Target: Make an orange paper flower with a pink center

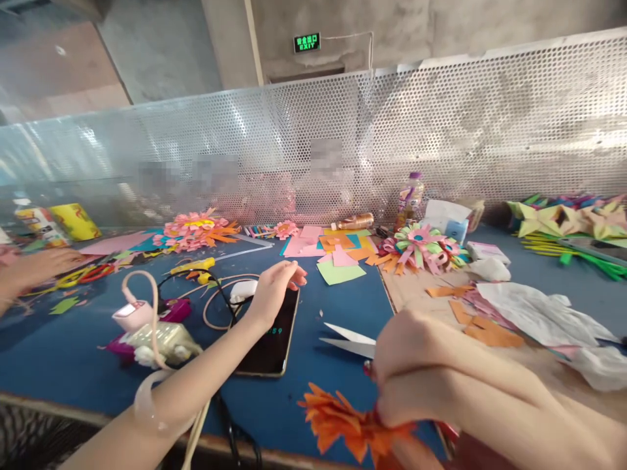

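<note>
Orange fringed paper flower (350,427), flimsy, at six o'clock: my right hand (416,375) pinches its base, gripping scissors (347,341); left hand (274,290), fingers spread, touches black phone (269,343).

Green sign (307,42) on far concrete wall: white word "EXIT" under row of Chinese characters, too small to read. Phone (271,339) near centre on blue table: dim digits on dark screen, last two look like "59", rest unclear. Bottle (410,199) and box (74,220) labels: print unreadable.
</note>
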{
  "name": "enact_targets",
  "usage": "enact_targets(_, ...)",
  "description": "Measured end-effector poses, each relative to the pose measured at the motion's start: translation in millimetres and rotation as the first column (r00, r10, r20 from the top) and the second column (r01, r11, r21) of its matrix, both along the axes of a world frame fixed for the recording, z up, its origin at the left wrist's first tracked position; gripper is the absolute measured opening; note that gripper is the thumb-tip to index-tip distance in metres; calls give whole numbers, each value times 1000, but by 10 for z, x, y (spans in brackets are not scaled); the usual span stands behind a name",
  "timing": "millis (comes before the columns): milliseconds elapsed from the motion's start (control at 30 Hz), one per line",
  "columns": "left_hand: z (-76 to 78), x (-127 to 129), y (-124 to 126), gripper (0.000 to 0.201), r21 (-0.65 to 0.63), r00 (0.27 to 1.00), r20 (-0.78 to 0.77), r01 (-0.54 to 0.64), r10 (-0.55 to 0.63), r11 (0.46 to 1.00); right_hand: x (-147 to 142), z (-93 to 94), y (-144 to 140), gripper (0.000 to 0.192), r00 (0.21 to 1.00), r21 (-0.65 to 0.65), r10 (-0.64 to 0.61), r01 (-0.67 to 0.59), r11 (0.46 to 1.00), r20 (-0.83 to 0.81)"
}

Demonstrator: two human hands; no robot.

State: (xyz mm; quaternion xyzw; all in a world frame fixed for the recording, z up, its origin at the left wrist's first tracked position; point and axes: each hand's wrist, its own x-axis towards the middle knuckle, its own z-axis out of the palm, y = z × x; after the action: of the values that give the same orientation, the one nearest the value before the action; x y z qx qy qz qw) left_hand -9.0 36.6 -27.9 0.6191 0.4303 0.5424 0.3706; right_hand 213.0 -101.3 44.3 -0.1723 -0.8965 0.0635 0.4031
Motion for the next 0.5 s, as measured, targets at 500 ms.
enact_targets(500,-120,-70,10,31,240,880,-458,-13,125,971,-24,-253,-459,18,999,91,17,-21,996,43)
